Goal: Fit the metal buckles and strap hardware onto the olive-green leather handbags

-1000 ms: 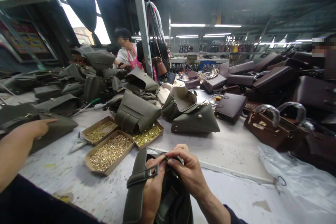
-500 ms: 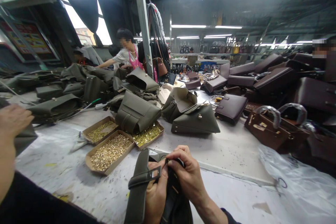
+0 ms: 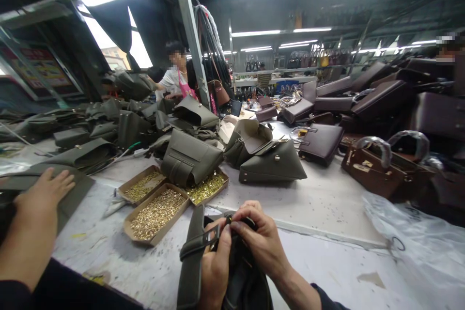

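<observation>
A dark green leather bag point(image 3: 191, 271) stands at the table's front edge, its strap and metal buckle facing up. My left hand point(image 3: 215, 266) is closed on the bag's upper edge, thumb upward beside the buckle. Against that thumb, my right hand point(image 3: 259, 237) pinches at the bag's edge; whatever small part lies between the fingertips is too small to make out. Just beyond the bag are cardboard trays: one of gold metal pieces point(image 3: 156, 215), two of yellowish ones point(image 3: 141, 187). A green bag point(image 3: 192, 157) rests partly over the farther right tray.
At the left, a co-worker's hand point(image 3: 47, 198) lies on a green bag point(image 3: 78, 193). Green bags pile up behind; brown bags point(image 3: 378, 169) and clear plastic point(image 3: 428, 247) are at the right. Another person point(image 3: 176, 77) stands beyond a metal post point(image 3: 192, 34).
The co-worker's hand and its green bag have come further into view from the left. The person behind now holds up a green bag. My hands remain together at the bag's edge.
</observation>
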{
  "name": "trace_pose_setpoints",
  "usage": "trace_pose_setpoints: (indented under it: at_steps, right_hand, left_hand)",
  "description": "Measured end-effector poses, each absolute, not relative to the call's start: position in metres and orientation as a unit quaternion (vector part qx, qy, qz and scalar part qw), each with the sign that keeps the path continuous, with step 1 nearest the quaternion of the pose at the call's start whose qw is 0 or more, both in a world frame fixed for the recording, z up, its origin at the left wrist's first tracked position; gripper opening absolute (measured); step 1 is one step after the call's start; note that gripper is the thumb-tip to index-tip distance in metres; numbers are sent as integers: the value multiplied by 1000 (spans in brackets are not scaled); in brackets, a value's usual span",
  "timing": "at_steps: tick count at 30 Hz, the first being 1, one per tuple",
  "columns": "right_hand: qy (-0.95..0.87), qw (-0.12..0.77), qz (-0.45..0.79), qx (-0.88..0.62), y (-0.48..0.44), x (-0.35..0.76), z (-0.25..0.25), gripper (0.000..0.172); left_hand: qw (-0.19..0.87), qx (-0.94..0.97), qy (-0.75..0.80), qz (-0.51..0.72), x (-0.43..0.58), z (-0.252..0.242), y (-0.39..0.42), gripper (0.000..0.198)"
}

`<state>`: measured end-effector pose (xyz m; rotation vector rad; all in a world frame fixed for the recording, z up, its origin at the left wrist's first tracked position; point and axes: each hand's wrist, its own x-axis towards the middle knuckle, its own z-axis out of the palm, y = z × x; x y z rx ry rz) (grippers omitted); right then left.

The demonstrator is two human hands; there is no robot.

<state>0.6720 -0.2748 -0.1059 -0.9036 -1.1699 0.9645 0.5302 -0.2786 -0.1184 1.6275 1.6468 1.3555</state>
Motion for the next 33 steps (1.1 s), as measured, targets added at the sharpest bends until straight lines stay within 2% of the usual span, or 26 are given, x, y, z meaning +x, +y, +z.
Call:
trace_pose_setpoints:
  at_steps: [6, 11, 33]
  right_hand:
    - [-493, 635, 449, -390, -273, 671, -102, 4]
    - [-472, 638, 469, -389, -272, 671, -103, 7]
    - [-476, 638, 470, -382, -271, 673, -103, 10]
  left_hand:
    - [302, 540, 607, 499, 531, -116, -275, 48]
    - [316, 533, 601, 504, 531, -115, -275, 49]
    - [204, 618, 549, 524, 536, -108, -278, 33]
